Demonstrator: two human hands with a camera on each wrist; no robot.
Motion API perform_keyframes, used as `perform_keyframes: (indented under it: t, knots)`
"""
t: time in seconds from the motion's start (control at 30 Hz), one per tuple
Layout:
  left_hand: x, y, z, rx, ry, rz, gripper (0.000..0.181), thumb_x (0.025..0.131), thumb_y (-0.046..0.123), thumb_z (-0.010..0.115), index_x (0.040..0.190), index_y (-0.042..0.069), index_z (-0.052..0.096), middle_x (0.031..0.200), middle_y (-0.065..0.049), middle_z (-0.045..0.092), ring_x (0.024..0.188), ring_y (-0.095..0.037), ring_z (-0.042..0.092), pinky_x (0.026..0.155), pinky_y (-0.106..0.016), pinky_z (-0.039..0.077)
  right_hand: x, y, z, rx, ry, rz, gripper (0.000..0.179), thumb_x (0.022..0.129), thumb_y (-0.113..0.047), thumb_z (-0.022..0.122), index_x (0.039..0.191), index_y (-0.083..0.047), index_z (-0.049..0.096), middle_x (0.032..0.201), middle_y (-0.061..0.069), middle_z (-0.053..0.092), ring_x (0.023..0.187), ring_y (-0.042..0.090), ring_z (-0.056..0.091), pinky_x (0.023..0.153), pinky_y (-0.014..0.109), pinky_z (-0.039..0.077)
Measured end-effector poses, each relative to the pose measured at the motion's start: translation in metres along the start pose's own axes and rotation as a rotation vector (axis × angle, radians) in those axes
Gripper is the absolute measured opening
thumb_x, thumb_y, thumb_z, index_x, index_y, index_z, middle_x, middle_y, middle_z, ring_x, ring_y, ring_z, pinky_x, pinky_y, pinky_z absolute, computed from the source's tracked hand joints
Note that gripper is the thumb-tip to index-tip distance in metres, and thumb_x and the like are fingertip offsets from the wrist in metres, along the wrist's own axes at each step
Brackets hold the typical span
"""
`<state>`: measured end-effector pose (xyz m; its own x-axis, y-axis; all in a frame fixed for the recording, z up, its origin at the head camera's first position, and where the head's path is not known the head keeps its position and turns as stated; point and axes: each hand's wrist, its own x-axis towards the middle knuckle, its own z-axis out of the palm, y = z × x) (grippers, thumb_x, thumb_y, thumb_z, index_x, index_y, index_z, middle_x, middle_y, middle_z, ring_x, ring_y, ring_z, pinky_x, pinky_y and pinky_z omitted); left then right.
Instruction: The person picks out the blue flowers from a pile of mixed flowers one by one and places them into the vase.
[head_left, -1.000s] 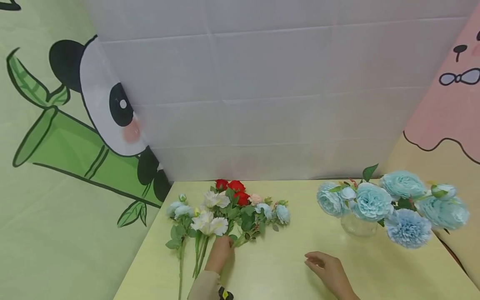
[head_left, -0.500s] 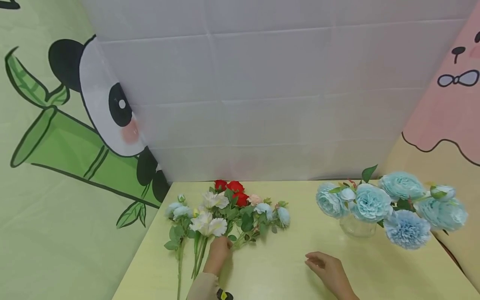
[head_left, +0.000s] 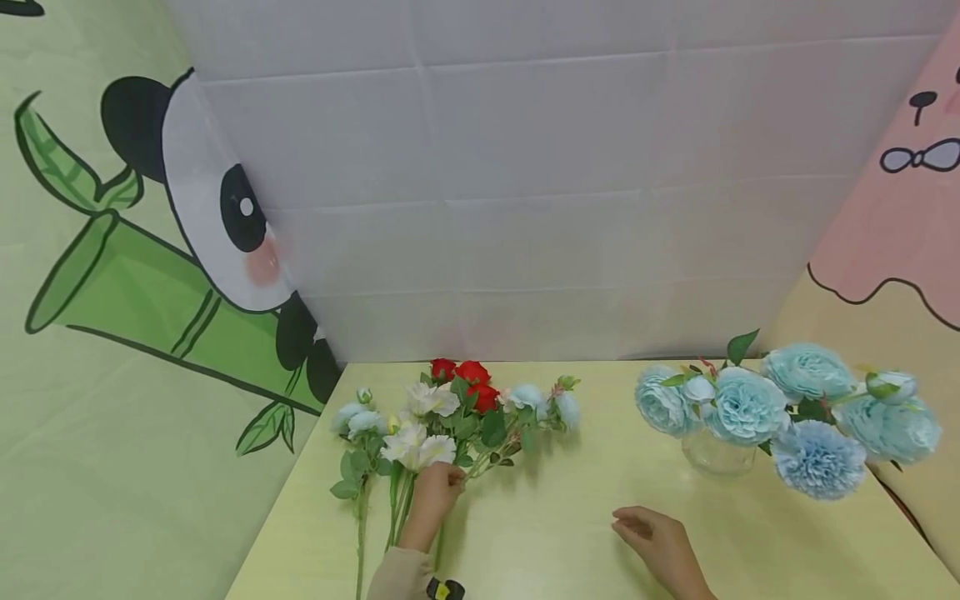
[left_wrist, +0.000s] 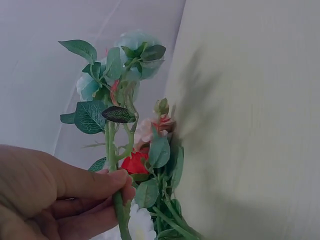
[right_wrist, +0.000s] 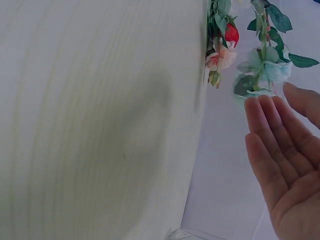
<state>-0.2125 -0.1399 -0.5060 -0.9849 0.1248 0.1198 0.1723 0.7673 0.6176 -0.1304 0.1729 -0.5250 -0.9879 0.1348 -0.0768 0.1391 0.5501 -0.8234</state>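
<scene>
My left hand (head_left: pixel 435 502) pinches the green stem (left_wrist: pixel 111 145) of a light blue artificial flower between thumb and fingers. Its pale blue blooms (head_left: pixel 528 398) and dark leaves rise above the hand in the left wrist view, off the table. Beside it lie red roses (head_left: pixel 472 377), white flowers (head_left: pixel 416 446) and a peach bloom (right_wrist: pixel 221 58). At the table's right front, my right hand (head_left: pixel 662 546) hovers with fingers gently bent and nothing held; the right wrist view shows its palm and spread thumb.
A clear glass vase (head_left: pixel 718 454) holding several large blue flowers (head_left: pixel 747 406) stands at the right. Another pale blue stem (head_left: pixel 362 500) lies at the far left of the table (head_left: pixel 555 533). A white cloth backdrop (head_left: pixel 525 208) rises behind the table.
My left hand has raised the light blue flower stem from the pile, and its blooms now cover the peach flower in the head view. The right hand stays nearly still.
</scene>
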Motion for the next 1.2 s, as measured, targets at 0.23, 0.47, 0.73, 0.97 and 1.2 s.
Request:
perform_keyframes:
  t: [0.23, 0.47, 0.73, 0.97, 1.2]
  knots:
    - [-0.001, 0.018, -0.011, -0.122, 0.1, 0.039, 0.014, 0.077, 0.0, 0.069, 0.091, -0.001, 0.07, 0.081, -0.011, 0.068, 0.074, -0.023, 0.064, 0.062, -0.028, 0.053, 0.0, 0.003, 0.0, -0.008, 0.021, -0.01, 0.017, 0.081, -0.017, 0.069, 0.096, -0.01, 0.071, 0.086, -0.003, 0.07, 0.075, 0.007, 0.065, 0.07, 0.022, 0.054]
    - [0.001, 0.031, -0.018, -0.298, 0.18, 0.004, 0.017, 0.078, 0.001, 0.069, 0.094, -0.003, 0.069, 0.084, -0.015, 0.068, 0.077, -0.026, 0.065, 0.061, -0.019, 0.052, 0.0, 0.004, 0.0, -0.005, 0.026, 0.001, 0.017, 0.081, -0.018, 0.069, 0.096, -0.01, 0.071, 0.087, -0.002, 0.07, 0.076, 0.007, 0.065, 0.071, 0.022, 0.054]
    - [0.001, 0.04, -0.025, -0.415, 0.221, -0.063, 0.02, 0.079, 0.003, 0.07, 0.098, -0.003, 0.068, 0.091, -0.018, 0.069, 0.081, -0.026, 0.065, 0.064, -0.019, 0.052, -0.001, 0.004, -0.001, -0.007, 0.032, 0.009, 0.018, 0.082, -0.019, 0.069, 0.097, -0.009, 0.071, 0.087, -0.001, 0.07, 0.077, 0.011, 0.066, 0.073, 0.028, 0.055]
    - [-0.003, 0.052, -0.035, -0.59, 0.247, -0.064, 0.022, 0.08, 0.001, 0.067, 0.101, -0.007, 0.066, 0.095, -0.024, 0.066, 0.087, -0.028, 0.065, 0.072, -0.023, 0.055, 0.0, 0.002, -0.003, 0.003, 0.071, 0.009, 0.017, 0.083, -0.017, 0.068, 0.097, -0.009, 0.07, 0.09, 0.002, 0.071, 0.079, 0.011, 0.066, 0.073, 0.026, 0.055]
    - [-0.003, 0.054, -0.034, -0.634, 0.334, -0.028, 0.02, 0.077, 0.002, 0.071, 0.096, -0.004, 0.069, 0.093, -0.021, 0.068, 0.081, -0.012, 0.066, 0.067, -0.017, 0.053, 0.001, 0.003, -0.005, 0.025, 0.082, 0.012, 0.018, 0.084, -0.017, 0.066, 0.099, -0.008, 0.07, 0.093, 0.003, 0.071, 0.081, 0.009, 0.065, 0.075, 0.025, 0.054]
